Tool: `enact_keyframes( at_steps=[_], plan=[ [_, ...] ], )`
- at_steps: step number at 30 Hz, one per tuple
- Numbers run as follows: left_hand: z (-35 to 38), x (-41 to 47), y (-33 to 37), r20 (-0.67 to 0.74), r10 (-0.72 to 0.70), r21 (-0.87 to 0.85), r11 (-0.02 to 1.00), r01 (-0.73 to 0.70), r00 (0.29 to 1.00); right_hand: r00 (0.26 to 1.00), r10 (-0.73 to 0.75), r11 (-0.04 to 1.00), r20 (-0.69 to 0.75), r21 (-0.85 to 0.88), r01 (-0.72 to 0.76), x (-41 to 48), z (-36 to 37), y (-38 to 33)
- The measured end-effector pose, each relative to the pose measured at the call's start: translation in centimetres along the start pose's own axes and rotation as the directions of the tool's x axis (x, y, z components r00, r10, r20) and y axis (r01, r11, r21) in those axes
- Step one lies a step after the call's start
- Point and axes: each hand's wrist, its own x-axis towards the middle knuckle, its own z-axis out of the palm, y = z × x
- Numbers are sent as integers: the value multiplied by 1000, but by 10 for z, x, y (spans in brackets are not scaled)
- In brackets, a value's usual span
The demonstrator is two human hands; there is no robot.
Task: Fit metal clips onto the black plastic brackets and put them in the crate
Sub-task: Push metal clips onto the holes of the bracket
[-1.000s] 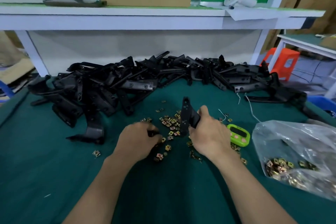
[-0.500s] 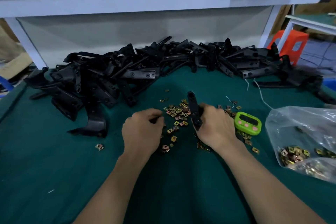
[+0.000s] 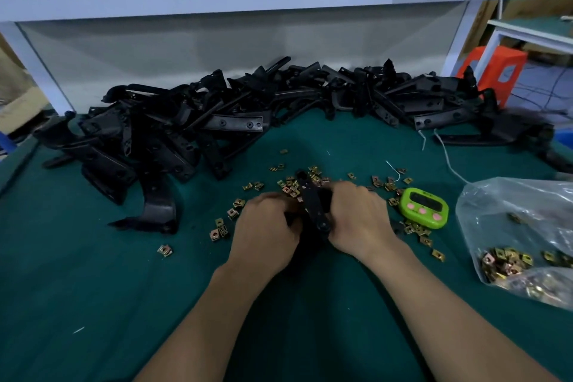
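Gripping 1 black bracket (image 3: 311,205), left hand (image 3: 266,226) fingers curled round it, right hand (image 3: 356,220) fingers too

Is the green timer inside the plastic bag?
No, the green timer lies on the green mat outside the plastic bag, beside it.

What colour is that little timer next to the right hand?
The timer is bright green with pink buttons and a dark screen; head view.

The left grip (image 3: 266,226) and right grip (image 3: 356,220) were bare hands. Behind the grips, the left forearm (image 3: 217,316) and right forearm (image 3: 434,304) were bare too.
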Motion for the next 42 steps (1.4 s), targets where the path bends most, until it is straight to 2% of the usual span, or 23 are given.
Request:
enact_keyframes(
  at_steps=[2, 4, 6, 8, 10, 14, 17, 20, 22, 24, 28, 37, 40, 42],
  plan=[
    [-4, 0, -1, -62, -16, -23, 1000, 14, 998, 999, 15, 998, -37, 63, -13, -1, -3, 2],
    [-7, -2, 1, -111, -19, -88, 996, 9, 994, 998, 12, 971, -58, 239, 2, -2, -7, 4],
    [-9, -3, 4, -81, -31, -226, 974, 12, 996, 999, 8, 901, -51, 433, 15, -3, -11, 3],
    [-10, -3, 4, -38, -53, -393, 919, 34, 998, 1000, -6, 837, -30, 547, 21, -3, -13, 1],
    [-14, -1, 4, -5, -88, -498, 864, 73, 996, 1000, -25, 787, -9, 617, 26, -2, -15, 1],
    [-18, 3, 8, 28, -107, -593, 799, 103, 994, 999, -34, 750, -23, 660, 41, -3, -20, 3],
    [-19, 6, 6, -2, -228, -678, 716, 167, 974, 999, -15, 812, -32, 583, 31, -3, -22, 4],
    [-24, 6, 5, 36, -323, -780, 583, 229, 946, 1000, 10, 947, -8, 321, -6, -6, -22, 6],
    [-26, 5, 6, 82, -360, -841, 476, 259, 929, 1000, -3, 985, -2, 175, 4, -9, -21, 5],
    [-27, 4, 7, 106, -367, -865, 424, 268, 924, 999, -23, 995, -30, 92, 26, -11, -21, 4],
    [-27, 6, 8, 142, -362, -872, 395, 290, 921, 995, -17, 998, -93, 57, 23, -10, -18, 6],
    [-24, 6, 0, 213, -267, -910, 297, 291, 940, 995, 44, 999, -84, 17, -43, -7, -11, 5],
    [-24, 5, 2, 203, -252, -909, 311, 278, 946, 995, 53, 999, -87, 9, -52, -6, -10, 5],
    [-22, 4, 3, 174, -254, -898, 356, 260, 951, 994, 52, 999, -98, 10, -51, -6, -10, 5]
  ],
)
